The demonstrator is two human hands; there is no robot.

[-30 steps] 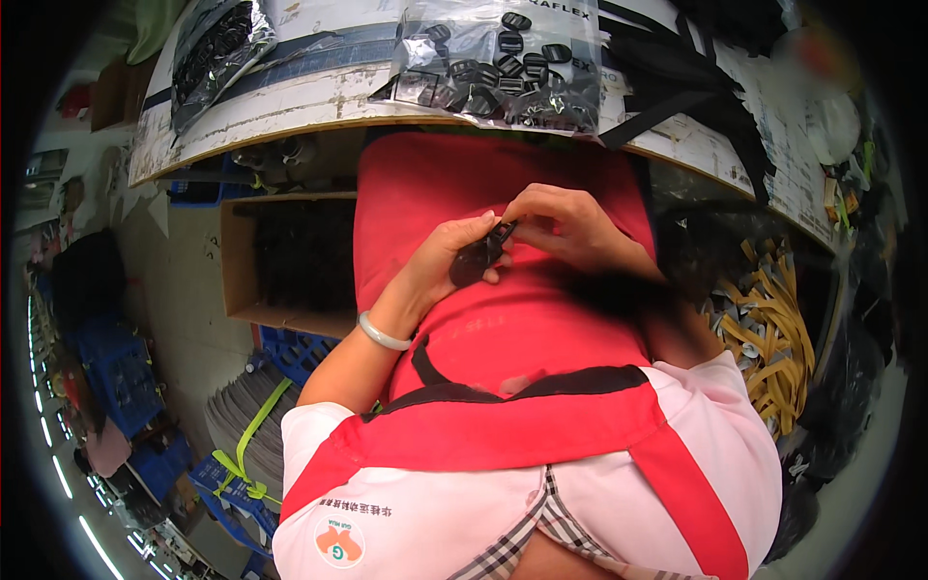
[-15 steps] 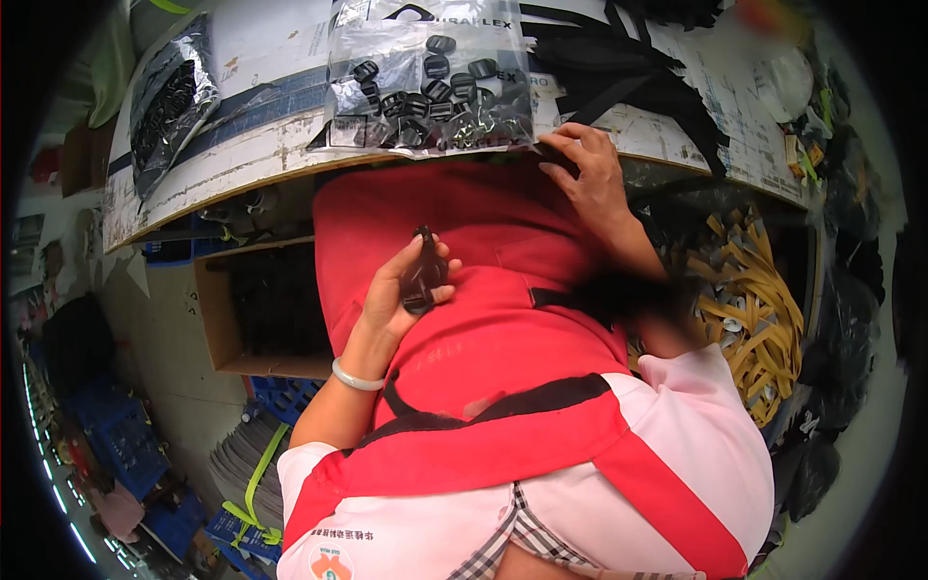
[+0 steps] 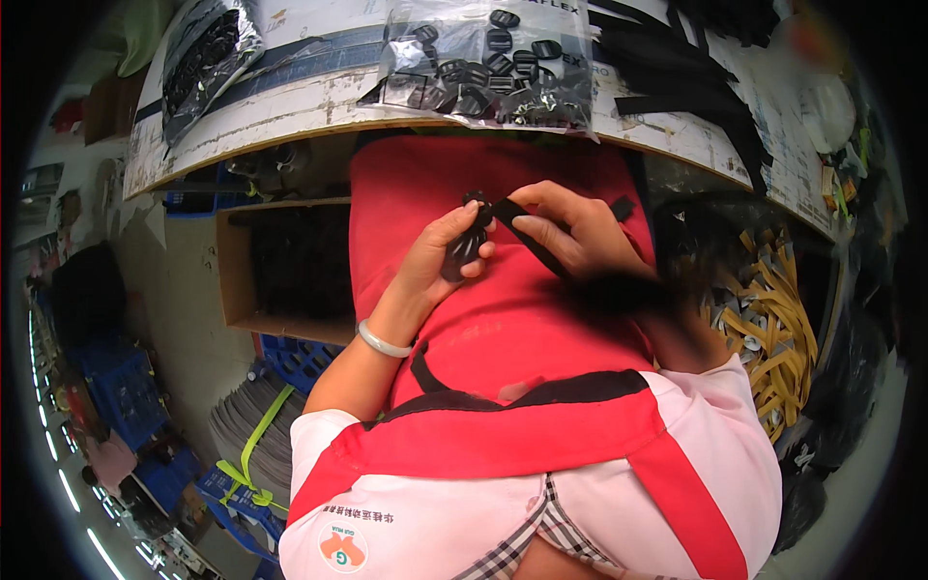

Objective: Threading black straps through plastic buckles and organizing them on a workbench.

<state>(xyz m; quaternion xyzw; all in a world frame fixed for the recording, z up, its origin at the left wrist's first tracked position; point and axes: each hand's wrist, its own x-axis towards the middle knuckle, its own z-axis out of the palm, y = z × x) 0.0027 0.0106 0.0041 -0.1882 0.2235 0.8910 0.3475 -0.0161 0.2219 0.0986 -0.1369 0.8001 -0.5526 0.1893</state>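
Observation:
My left hand (image 3: 432, 246), with a pale bangle on its wrist, is closed around a few black plastic buckles (image 3: 466, 244) over my red apron (image 3: 416, 193). Between the thumb and fingers of my right hand (image 3: 585, 232) is a black webbing strap (image 3: 543, 253). One end of the strap is right beside the top buckle in my left hand; I cannot tell whether it is threaded in. The strap's other part runs under my right hand and blurs into a dark shape at the forearm.
Ahead, a clear bag of black buckles (image 3: 498, 68) lies at the edge of the worn table (image 3: 319, 111). A second bag (image 3: 206, 63) is to its left, and black straps (image 3: 677, 87) lie right. Tan strips (image 3: 773, 338) are heaped below right; an open cardboard box (image 3: 235, 266) stands left.
My right hand has left the table edge beside the bag and come back to my left hand, now with a strap in it. My left hand still holds the buckles, slightly higher and further right.

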